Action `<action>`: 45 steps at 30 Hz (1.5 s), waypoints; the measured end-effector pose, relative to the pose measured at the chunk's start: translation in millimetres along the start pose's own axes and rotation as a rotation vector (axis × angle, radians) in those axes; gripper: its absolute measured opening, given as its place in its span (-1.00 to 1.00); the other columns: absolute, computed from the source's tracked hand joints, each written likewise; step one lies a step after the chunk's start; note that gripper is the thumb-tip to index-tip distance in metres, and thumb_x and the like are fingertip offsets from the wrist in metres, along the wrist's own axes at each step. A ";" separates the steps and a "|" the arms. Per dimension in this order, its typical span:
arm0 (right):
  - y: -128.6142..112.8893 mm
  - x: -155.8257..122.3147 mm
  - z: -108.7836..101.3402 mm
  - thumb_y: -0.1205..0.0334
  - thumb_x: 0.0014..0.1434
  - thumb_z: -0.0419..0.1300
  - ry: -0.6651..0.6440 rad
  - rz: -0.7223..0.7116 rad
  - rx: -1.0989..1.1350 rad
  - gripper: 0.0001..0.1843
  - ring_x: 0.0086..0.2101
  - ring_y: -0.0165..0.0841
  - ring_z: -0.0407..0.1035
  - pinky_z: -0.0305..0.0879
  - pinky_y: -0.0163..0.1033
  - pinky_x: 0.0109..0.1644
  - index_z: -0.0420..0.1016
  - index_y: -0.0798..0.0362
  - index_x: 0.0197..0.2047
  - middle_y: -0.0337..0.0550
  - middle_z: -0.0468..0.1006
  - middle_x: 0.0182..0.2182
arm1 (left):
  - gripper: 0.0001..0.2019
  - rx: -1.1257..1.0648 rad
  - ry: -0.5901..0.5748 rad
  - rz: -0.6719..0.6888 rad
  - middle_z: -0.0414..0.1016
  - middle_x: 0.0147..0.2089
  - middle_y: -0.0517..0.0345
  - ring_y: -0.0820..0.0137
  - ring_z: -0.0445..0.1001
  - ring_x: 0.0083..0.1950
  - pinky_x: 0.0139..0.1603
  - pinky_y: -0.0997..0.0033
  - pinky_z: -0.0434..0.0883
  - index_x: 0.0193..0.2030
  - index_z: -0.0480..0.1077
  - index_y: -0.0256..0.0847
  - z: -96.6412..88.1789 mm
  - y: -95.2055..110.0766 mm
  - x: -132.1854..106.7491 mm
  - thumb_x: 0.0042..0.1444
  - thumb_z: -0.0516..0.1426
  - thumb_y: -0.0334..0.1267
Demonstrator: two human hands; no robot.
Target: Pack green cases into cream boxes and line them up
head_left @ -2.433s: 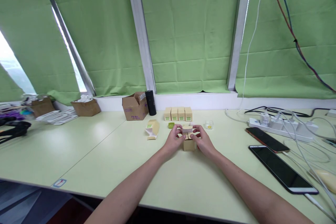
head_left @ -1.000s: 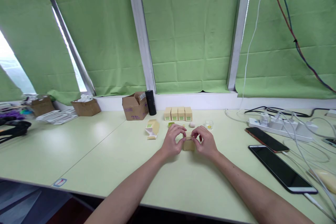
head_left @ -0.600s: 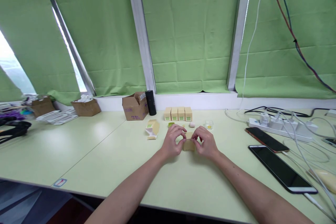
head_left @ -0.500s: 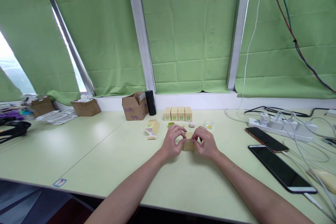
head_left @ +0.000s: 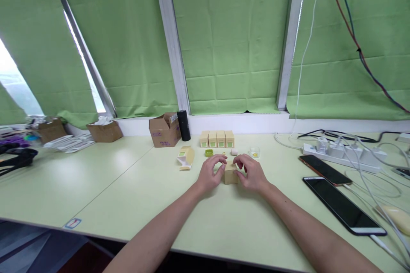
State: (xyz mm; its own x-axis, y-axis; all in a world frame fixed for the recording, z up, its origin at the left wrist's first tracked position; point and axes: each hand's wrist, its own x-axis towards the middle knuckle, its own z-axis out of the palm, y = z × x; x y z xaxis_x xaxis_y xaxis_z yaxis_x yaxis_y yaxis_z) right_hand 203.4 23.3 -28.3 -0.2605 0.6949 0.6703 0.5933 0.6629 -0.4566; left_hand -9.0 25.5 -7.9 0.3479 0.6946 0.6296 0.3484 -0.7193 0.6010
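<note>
A small brown cardboard box [head_left: 231, 176] stands on the table between my hands, its top flap looking folded down. My left hand [head_left: 209, 174] is curled at the box's left side, with the thumb and forefinger at its upper edge. From the right, my right hand [head_left: 251, 173] grips the box, its thumb at the front corner and its fingers bent over the top edge. Just behind are a small green tray-like piece [head_left: 209, 152], a pale pink piece [head_left: 234, 152] and a clear container [head_left: 255, 152] with something yellow in it.
Several small boxes [head_left: 217, 139] stand in a row at the back. An opened carton [head_left: 186, 157] lies to the left, near a larger cardboard box [head_left: 164, 130] and a black cylinder [head_left: 183, 125]. Phones [head_left: 342, 204] and a cabled power strip [head_left: 344, 156] occupy the right.
The box's top flap has gone down, and my fingers have shifted outward toward its sides. More of the green piece behind my left hand now shows.
</note>
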 end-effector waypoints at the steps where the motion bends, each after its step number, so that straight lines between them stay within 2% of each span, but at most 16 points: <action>1: 3.2 0.8 -0.6 0.34 0.05 0.19 0.023 0.058 -0.043 -0.72 -0.36 -0.24 0.35 0.16 -0.19 -0.31 0.40 -0.09 -0.13 -0.22 0.46 -0.37 | -0.88 -0.001 0.021 -0.010 0.59 0.05 -0.03 0.15 0.52 0.10 0.17 0.12 0.38 -0.13 0.47 -0.11 0.5 -1.1 0.4 0.30 0.11 -0.23; 3: 10.7 2.5 -1.8 0.34 0.07 0.16 0.089 0.213 -0.117 -0.71 -0.39 -0.25 0.34 0.10 -0.20 -0.33 0.38 -0.10 -0.11 -0.25 0.44 -0.41 | -0.87 0.012 0.082 -0.030 0.59 0.00 -0.01 0.19 0.54 -0.02 0.08 0.16 0.41 -0.09 0.46 -0.12 1.2 -3.7 1.5 0.30 0.10 -0.25; 5: 17.2 3.2 -3.4 0.31 0.10 0.14 0.122 0.313 -0.098 -0.74 -0.42 -0.27 0.33 0.09 -0.22 -0.34 0.36 -0.10 -0.11 -0.28 0.43 -0.45 | -0.85 0.027 0.133 -0.059 0.59 -0.04 0.02 0.23 0.53 -0.09 0.04 0.18 0.41 -0.07 0.46 -0.11 2.0 -5.9 2.7 0.29 0.10 -0.27; 7: 20.2 2.7 -5.1 0.25 0.14 0.14 0.090 0.281 0.027 -0.77 -0.45 -0.29 0.31 0.12 -0.22 -0.34 0.34 -0.11 -0.10 -0.32 0.41 -0.48 | -0.83 0.001 0.133 -0.100 0.58 0.00 0.02 0.24 0.53 -0.08 -0.02 0.22 0.42 -0.04 0.45 -0.11 3.0 -6.9 3.6 0.28 0.09 -0.28; 10: 17.7 0.8 -6.0 0.19 0.16 0.18 -0.035 0.164 0.181 -0.70 -0.48 -0.31 0.31 0.15 -0.23 -0.34 0.33 -0.11 -0.01 -0.36 0.40 -0.49 | -0.75 -0.075 0.080 -0.168 0.54 0.11 0.02 0.23 0.54 0.01 -0.18 0.33 0.42 0.05 0.43 -0.09 4.7 -6.2 3.8 0.26 0.09 -0.31; 13: 14.0 0.8 -4.9 0.25 0.16 0.17 -0.077 0.202 0.042 -0.62 -0.46 -0.30 0.35 0.12 -0.23 -0.33 0.31 -0.12 0.06 -0.35 0.46 -0.47 | -0.74 -0.077 0.068 -0.195 0.56 0.05 0.04 0.27 0.56 -0.07 -0.24 0.38 0.39 0.04 0.44 -0.11 5.4 -5.7 3.3 0.23 0.09 -0.34; 17: 18.2 4.6 -5.0 0.32 0.23 0.10 -0.030 0.425 -0.155 -0.66 -0.35 -0.27 0.42 0.06 -0.25 -0.33 0.31 -0.10 0.07 -0.29 0.56 -0.39 | -0.76 0.001 0.126 -0.205 0.59 -0.06 0.07 0.35 0.54 -0.20 -0.17 0.37 0.41 -0.02 0.45 -0.15 4.7 -10.3 3.6 0.22 0.06 -0.40; 22: 22.2 9.0 -5.7 0.36 0.23 0.13 -0.231 0.627 -0.263 -0.75 -0.16 -0.23 0.48 0.06 -0.26 -0.30 0.43 -0.07 -0.02 -0.17 0.64 -0.20 | -0.75 0.152 0.114 -0.280 0.61 -0.08 0.09 0.36 0.54 -0.20 -0.12 0.35 0.41 -0.10 0.47 -0.14 4.2 -20.9 4.7 0.19 0.03 -0.45; 24: 19.9 10.2 -6.4 0.38 0.19 0.17 -0.312 0.631 -0.264 -0.69 -0.14 -0.22 0.48 0.09 -0.25 -0.29 0.44 -0.07 0.00 -0.15 0.64 -0.16 | -0.75 0.218 0.073 -0.321 0.62 -0.09 0.12 0.35 0.53 -0.23 -0.14 0.34 0.40 -0.13 0.48 -0.13 4.1 -24.6 4.4 0.18 0.04 -0.46; 27: 15.7 11.9 -11.1 0.44 0.07 0.24 -0.409 0.600 -0.204 -0.46 -0.12 -0.23 0.48 0.15 -0.25 -0.26 0.39 -0.07 0.13 -0.15 0.62 -0.09 | -0.75 0.304 0.033 -0.358 0.64 -0.09 0.14 0.33 0.53 -0.21 -0.13 0.33 0.39 -0.14 0.49 -0.12 3.3 -28.5 3.7 0.17 0.05 -0.47; 30: 14.6 13.5 -17.4 0.41 -0.02 0.34 -0.453 0.581 -0.125 -0.28 -0.08 -0.21 0.47 0.24 -0.24 -0.18 0.32 -0.03 0.23 -0.08 0.55 0.03 | -0.74 0.356 0.020 -0.381 0.65 -0.07 0.13 0.29 0.55 -0.15 -0.12 0.33 0.39 -0.13 0.49 -0.11 1.9 -30.4 3.7 0.16 0.07 -0.47; 35: 15.8 12.9 -11.5 0.27 -0.08 0.45 -0.378 0.490 0.136 -0.12 -0.17 -0.31 0.45 0.37 -0.22 -0.09 0.24 0.02 0.29 0.00 0.40 0.16 | -0.73 0.415 -0.029 -0.412 0.66 -0.06 0.11 0.26 0.57 -0.10 -0.13 0.33 0.40 -0.13 0.51 -0.12 0.2 -28.5 5.3 0.14 0.07 -0.49; 38: 15.2 13.9 0.8 0.33 -0.08 0.43 -0.299 0.414 0.227 -0.22 -0.24 -0.37 0.43 0.40 -0.22 -0.10 0.28 -0.01 0.20 -0.07 0.43 0.13 | -0.73 0.427 -0.041 -0.412 0.66 -0.04 0.09 0.26 0.58 -0.09 -0.11 0.33 0.40 -0.12 0.52 -0.12 -0.1 -25.9 5.9 0.16 0.07 -0.48; 42: 20.2 29.9 6.6 0.41 -0.08 0.39 -0.215 0.405 0.216 -0.36 -0.32 -0.41 0.45 0.40 -0.26 -0.17 0.34 -0.04 0.08 -0.16 0.53 0.02 | -0.72 0.451 -0.041 -0.401 0.66 -0.05 0.10 0.24 0.59 -0.07 -0.07 0.31 0.41 -0.10 0.52 -0.11 -0.3 -24.1 6.0 0.18 0.06 -0.47; 45: 34.6 56.0 -4.2 0.38 -0.03 0.41 -0.099 0.437 0.120 -0.39 -0.28 -0.39 0.49 0.40 -0.27 -0.17 0.33 -0.05 0.07 -0.14 0.56 0.03 | -0.70 0.461 -0.053 -0.398 0.66 -0.04 0.10 0.24 0.59 -0.08 -0.06 0.30 0.42 -0.10 0.52 -0.10 -0.6 -23.8 6.2 0.16 0.06 -0.49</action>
State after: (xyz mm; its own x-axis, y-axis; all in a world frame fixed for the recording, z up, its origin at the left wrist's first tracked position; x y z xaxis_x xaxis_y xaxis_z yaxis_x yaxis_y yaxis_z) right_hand 212.6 83.9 -4.1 -0.0806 0.9356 0.3437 0.5731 0.3256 -0.7520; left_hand -15.7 46.9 -18.0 0.1518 0.9173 0.3681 0.7975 -0.3337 0.5026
